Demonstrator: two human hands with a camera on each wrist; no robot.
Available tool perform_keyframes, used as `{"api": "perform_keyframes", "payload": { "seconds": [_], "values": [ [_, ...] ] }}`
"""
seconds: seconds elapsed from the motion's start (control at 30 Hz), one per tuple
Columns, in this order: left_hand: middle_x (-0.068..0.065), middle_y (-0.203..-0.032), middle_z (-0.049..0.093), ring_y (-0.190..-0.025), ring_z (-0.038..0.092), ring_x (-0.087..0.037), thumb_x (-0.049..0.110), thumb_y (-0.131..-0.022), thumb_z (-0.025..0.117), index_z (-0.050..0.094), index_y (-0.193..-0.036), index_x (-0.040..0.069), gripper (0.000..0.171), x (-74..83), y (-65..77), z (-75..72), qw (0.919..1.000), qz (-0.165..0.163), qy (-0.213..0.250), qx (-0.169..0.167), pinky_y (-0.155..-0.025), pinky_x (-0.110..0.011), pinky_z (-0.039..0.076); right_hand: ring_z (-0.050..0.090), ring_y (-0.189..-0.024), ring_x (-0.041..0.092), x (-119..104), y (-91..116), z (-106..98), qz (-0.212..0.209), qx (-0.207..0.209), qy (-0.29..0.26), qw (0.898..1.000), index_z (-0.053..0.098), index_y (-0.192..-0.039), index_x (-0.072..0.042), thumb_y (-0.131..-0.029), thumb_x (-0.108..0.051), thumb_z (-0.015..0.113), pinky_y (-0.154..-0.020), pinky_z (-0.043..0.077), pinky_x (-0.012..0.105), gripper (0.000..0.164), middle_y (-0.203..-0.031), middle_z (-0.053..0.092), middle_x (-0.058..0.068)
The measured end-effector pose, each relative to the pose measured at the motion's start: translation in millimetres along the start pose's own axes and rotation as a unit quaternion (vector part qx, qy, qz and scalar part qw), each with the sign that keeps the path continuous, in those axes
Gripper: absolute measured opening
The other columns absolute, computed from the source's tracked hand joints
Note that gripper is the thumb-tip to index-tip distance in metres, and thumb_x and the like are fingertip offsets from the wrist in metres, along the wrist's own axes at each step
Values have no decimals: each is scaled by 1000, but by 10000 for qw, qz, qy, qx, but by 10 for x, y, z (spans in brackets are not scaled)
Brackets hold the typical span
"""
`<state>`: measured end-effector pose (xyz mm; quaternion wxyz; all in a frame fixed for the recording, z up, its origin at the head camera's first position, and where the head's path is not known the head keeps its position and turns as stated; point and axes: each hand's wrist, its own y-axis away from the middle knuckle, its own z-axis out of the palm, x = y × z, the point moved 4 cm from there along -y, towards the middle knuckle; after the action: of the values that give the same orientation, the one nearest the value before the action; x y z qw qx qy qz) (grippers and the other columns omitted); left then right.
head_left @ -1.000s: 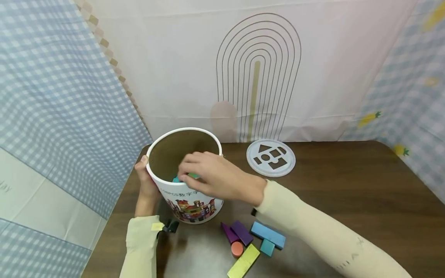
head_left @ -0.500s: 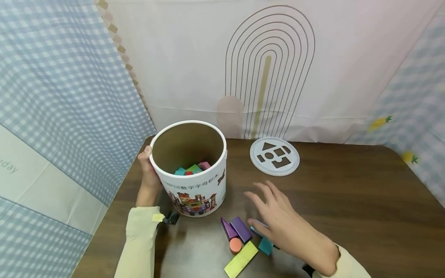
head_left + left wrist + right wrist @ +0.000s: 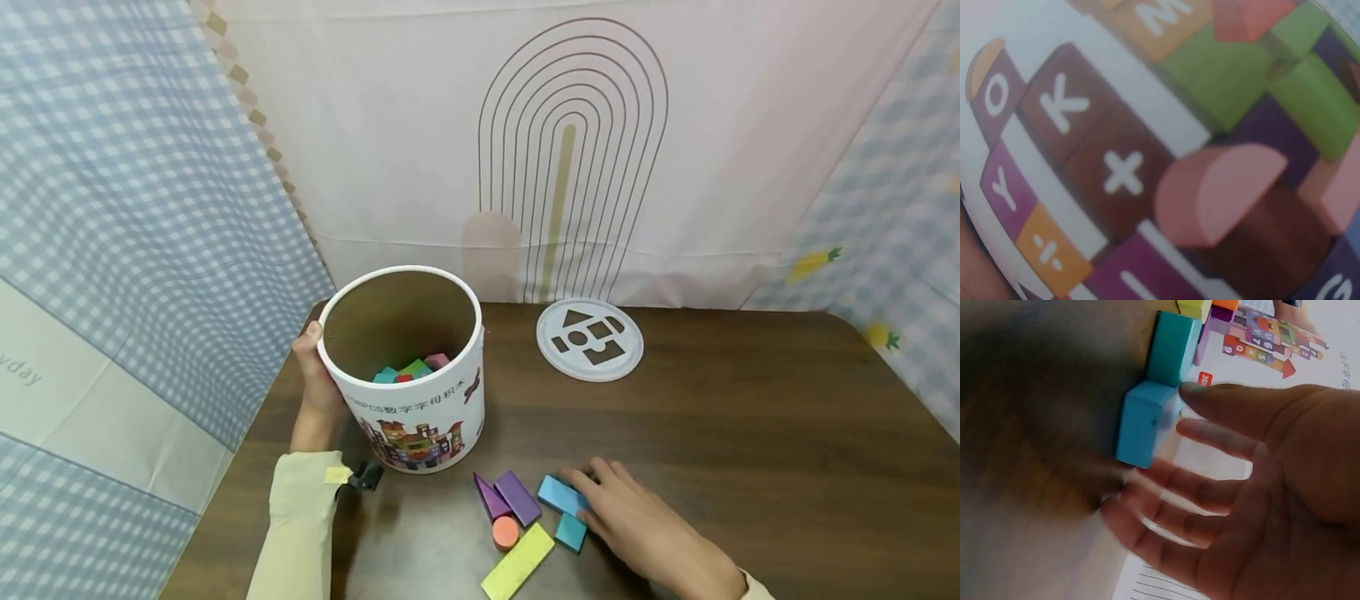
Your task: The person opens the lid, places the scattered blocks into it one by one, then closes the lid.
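Observation:
My left hand grips the left side of a white bucket, thumb at the rim. Inside the bucket lie several coloured blocks. The bucket's printed wall fills the left wrist view. Over the right end of a long blue block on the table is my right hand. In the right wrist view its fingers are spread and slightly bent around the blue block, the thumb tip at its corner. A teal block stands against the blue one.
Left of the blue block lie a purple block, a purple triangle, an orange-red cylinder and a yellow block. Behind them is a white lid with shaped holes. A curtain hangs behind the dark wooden table.
My right hand has come out of the bucket, moved right and down toward the table, and reached the blue block. The left hand keeps its grip on the bucket.

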<state>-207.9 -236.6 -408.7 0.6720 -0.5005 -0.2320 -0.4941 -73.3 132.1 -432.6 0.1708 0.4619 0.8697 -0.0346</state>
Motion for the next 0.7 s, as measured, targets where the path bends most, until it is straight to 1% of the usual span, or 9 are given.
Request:
{"api": "perform_keyframes", "payload": {
  "seconds": [0.1,0.17,0.23,0.37,0.43,0.5,0.6,0.7],
  "values": [
    [-15,-133,52,-117,50,-26,53,-96,26,45,-143,4,70,9,-7,16,9999,-87,-128,-51,-99,-46,39,42,-90,12,14,20,33,-31,-84,-148,9999,54,-135,-18,-95,-31,58,-69,44,30,42,-101,40,-7],
    [-16,-133,51,-117,50,-27,53,-95,26,44,-143,4,71,11,-12,20,9998,-100,-139,-70,-100,-46,39,41,-90,12,14,29,53,5,-165,-306,9994,54,-133,-16,-95,-37,57,-71,42,30,43,-98,37,-7],
    [-17,-134,50,-118,49,-27,54,-95,26,43,-144,3,72,8,-18,25,9998,-100,-111,-121,-100,-47,39,40,-90,12,10,32,75,117,-254,-414,9988,53,-132,-16,-94,-42,58,-72,41,30,47,-96,36,-8],
    [-16,-132,53,-116,50,-27,53,-96,28,45,-142,3,71,-5,-20,10,10000,-41,-44,-36,-99,-46,40,40,-91,13,-11,11,116,497,-419,-507,9966,53,-132,-16,-90,-48,61,-72,40,30,53,-98,37,-7],
    [-15,-130,55,-114,51,-26,52,-96,30,48,-140,2,69,-11,-17,1,10000,-20,-5,26,-98,-45,40,39,-90,13,-24,4,136,582,-424,-532,9960,54,-129,-14,-90,-46,63,-72,41,31,52,-98,38,-6],
    [-14,-129,55,-113,52,-26,52,-96,30,49,-138,2,68,-12,-14,0,10000,-10,23,41,-98,-45,41,40,-91,13,-31,-3,148,559,-374,-588,9960,55,-126,-11,-90,-43,63,-73,42,32,49,-99,40,-5],
    [-13,-127,56,-112,51,-25,50,-96,29,51,-136,2,66,-15,-8,0,10000,-17,84,38,-98,-45,40,43,-91,13,-26,-23,158,489,-334,-859,9945,56,-119,-9,-92,-37,63,-77,45,35,40,-99,44,-3],
    [-12,-127,56,-112,51,-24,49,-97,28,51,-136,3,64,-17,-2,-10,9999,-46,130,40,-99,-44,39,44,-91,13,-17,-53,163,570,-480,-1195,9900,56,-113,-10,-92,-33,63,-78,45,36,32,-99,46,-2]
  ]
}}
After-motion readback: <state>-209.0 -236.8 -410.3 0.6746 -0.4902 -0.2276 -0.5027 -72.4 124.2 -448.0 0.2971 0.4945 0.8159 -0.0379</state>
